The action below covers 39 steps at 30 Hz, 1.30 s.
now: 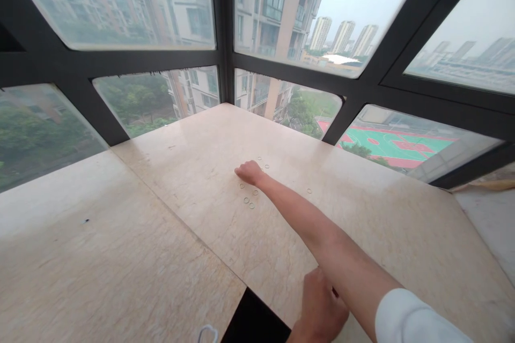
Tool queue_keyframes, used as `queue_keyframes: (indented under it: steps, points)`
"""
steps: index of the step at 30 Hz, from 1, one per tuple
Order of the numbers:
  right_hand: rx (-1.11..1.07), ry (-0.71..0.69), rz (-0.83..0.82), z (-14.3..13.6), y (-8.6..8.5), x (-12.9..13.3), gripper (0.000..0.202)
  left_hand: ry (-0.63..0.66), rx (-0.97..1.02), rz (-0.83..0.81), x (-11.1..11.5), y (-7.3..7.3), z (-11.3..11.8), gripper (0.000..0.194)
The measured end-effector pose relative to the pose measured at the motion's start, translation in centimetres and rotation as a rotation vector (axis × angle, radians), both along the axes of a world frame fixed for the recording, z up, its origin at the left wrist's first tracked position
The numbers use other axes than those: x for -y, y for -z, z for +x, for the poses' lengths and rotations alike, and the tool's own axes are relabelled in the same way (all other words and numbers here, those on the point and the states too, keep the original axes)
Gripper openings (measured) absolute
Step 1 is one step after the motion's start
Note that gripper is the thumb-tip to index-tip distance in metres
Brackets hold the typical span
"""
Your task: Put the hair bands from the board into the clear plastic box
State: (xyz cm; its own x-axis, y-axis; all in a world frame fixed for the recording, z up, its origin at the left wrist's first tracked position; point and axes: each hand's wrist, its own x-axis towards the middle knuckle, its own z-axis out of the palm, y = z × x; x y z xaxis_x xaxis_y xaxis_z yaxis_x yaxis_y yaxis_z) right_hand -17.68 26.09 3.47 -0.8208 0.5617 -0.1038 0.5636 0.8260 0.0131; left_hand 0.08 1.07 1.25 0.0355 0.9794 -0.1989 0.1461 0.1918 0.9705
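Reaching far out over the pale marble sill (181, 171), my right hand (249, 172) has its fingers closed and pressed together at the surface. Whatever it holds, if anything, is too small to make out. Several small thin rings lie around it: one ring (246, 200) is among those on the near side, others sit just beyond the hand, and a separate ring (309, 191) lies to the right of the wrist. My left hand (322, 303) is low in the view, partly beneath the right forearm, with its fingers curled. A small dark bit shows beside it.
A black flat object (255, 321) and a white loop (207, 332) are at the bottom edge. A tiny dark speck (86, 221) lies on the left of the sill. Dark window frames (227, 80) border the sill at the back and sides. A seam crosses the stone.
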Motion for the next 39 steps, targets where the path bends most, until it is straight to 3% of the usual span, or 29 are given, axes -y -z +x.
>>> queue_keyframes:
  steps: [4, 11, 22, 31, 39]
  points:
    - [-0.074, -0.002, -0.018, 1.1, 0.0, 0.2, 0.02, -0.03, -0.198, 0.135, -0.1, 0.5, 0.3, 0.031]
    - [-0.428, 0.176, -0.118, 4.3, -0.5, 2.2, 0.017, -0.108, -0.166, 0.288, -0.1, 0.4, 0.4, 0.012]
    - [-1.018, 0.35, -0.6, 14.8, -2.1, 8.4, 0.02, -0.119, -0.153, 0.365, -0.4, 1.3, 0.4, 0.017]
    - [-1.382, 0.494, -0.924, 22.1, -3.4, 14.0, 0.02, -0.13, -0.153, 0.367, -0.7, 1.0, 0.3, 0.017]
    - [-1.682, 0.629, -1.092, 28.1, -4.2, 17.9, 0.015, -0.095, -0.197, 0.37, -0.8, 0.7, 0.1, 0.023]
